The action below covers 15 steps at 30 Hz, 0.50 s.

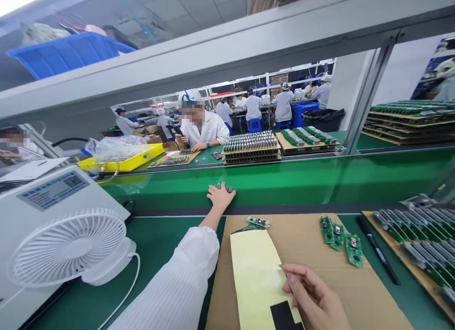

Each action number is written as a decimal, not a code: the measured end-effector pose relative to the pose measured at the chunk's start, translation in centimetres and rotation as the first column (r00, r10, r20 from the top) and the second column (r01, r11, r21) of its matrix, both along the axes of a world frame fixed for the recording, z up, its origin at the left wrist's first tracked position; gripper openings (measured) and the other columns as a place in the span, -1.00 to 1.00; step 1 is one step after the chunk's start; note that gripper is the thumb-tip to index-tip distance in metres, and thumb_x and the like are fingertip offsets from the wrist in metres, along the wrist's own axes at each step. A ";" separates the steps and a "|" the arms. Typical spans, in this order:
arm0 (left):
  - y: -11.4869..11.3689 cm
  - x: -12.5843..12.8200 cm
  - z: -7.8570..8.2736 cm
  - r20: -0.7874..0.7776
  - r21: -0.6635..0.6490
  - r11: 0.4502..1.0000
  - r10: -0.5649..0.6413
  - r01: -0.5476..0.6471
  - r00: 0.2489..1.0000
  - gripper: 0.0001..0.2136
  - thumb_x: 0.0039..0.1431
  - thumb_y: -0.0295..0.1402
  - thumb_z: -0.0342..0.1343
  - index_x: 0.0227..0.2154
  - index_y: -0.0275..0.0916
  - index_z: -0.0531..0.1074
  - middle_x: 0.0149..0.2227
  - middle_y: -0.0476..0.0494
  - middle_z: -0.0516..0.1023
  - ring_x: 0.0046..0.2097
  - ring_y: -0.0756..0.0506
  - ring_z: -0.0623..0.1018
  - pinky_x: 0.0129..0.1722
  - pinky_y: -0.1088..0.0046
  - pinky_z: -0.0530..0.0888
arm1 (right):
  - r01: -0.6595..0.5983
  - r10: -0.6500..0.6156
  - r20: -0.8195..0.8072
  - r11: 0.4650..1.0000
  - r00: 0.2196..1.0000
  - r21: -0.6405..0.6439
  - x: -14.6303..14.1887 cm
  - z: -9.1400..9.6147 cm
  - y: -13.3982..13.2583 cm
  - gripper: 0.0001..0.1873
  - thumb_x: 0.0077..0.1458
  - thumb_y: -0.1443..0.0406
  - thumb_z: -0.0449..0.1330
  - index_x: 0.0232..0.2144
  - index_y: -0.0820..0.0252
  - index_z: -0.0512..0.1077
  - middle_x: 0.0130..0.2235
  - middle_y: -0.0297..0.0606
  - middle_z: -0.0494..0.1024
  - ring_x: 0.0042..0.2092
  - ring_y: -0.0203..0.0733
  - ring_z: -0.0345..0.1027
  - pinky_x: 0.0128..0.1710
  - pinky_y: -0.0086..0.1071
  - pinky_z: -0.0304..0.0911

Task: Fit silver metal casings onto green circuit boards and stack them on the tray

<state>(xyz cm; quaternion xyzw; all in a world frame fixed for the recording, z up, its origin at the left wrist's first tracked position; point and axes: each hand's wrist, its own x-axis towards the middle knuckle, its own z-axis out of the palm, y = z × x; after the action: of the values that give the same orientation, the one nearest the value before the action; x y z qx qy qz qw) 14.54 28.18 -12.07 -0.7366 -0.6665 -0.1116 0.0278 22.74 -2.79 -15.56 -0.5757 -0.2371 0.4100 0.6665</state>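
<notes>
Head cam: my R grip [316, 294] pinches yellow sheet [254, 268] at R edge, long axis fwd. L grip [221, 197], fingers spread, covers grey parts [229, 189] beyond.

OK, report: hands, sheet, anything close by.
Left fingers splayed at grey parts on green strip. Right fingers at edge of yellow sheet. Circuit board by its far end.

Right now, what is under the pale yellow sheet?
Brown cardboard, showing on both sides of the pale yellow sheet. A green circuit board lies by its far edge. Anything else beneath the sheet is covered and cannot be seen.
</notes>
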 end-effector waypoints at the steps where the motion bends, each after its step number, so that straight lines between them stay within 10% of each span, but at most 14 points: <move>1: -0.4 0.0 0.1 0.015 0.011 1.000 -0.013 0.013 1.000 -0.59 0.24 -0.21 0.11 0.11 -0.22 0.32 0.16 -0.27 0.36 0.10 -0.27 0.43 0.03 -0.03 0.41 | -0.026 0.026 0.021 1.000 0.999 -0.004 0.2 -0.1 0.0 -0.51 -0.07 -0.15 0.26 -0.38 0.14 0.59 -0.54 -0.25 0.53 -0.53 -0.20 0.32 -0.48 -0.40 0.34; 10: -12.8 -5.5 3.6 0.133 -0.128 0.949 -0.272 0.288 0.953 -0.54 0.27 -0.07 -0.06 0.09 -0.25 0.30 -0.12 -0.28 0.51 -0.06 -0.26 0.52 -0.12 0.26 0.41 | 0.079 -0.024 0.313 0.983 0.950 -0.165 2.2 -1.1 -0.1 -0.67 0.04 0.08 0.19 -0.20 0.13 0.48 -0.19 -0.13 0.58 -0.12 0.03 0.44 -0.10 -0.14 0.34; 15: -18.8 -6.8 2.6 0.271 -0.309 0.868 -0.312 0.389 0.911 -0.49 0.17 0.00 0.04 0.12 -0.12 0.27 -0.32 -0.12 0.56 -0.24 -0.27 0.54 -0.31 0.28 0.39 | -0.015 0.098 0.418 0.980 0.903 -0.197 2.5 -0.5 -0.1 -0.62 0.07 0.16 0.18 -0.05 0.12 0.37 -0.31 -0.24 0.55 -0.15 0.01 0.39 -0.05 -0.06 0.24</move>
<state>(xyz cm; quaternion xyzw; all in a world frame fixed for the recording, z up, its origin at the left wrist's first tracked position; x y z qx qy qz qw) 7.74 9.35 -9.51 -0.8223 -0.5288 -0.0700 -0.1982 25.21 -2.85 -16.09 -0.7047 -0.3536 0.3142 0.5288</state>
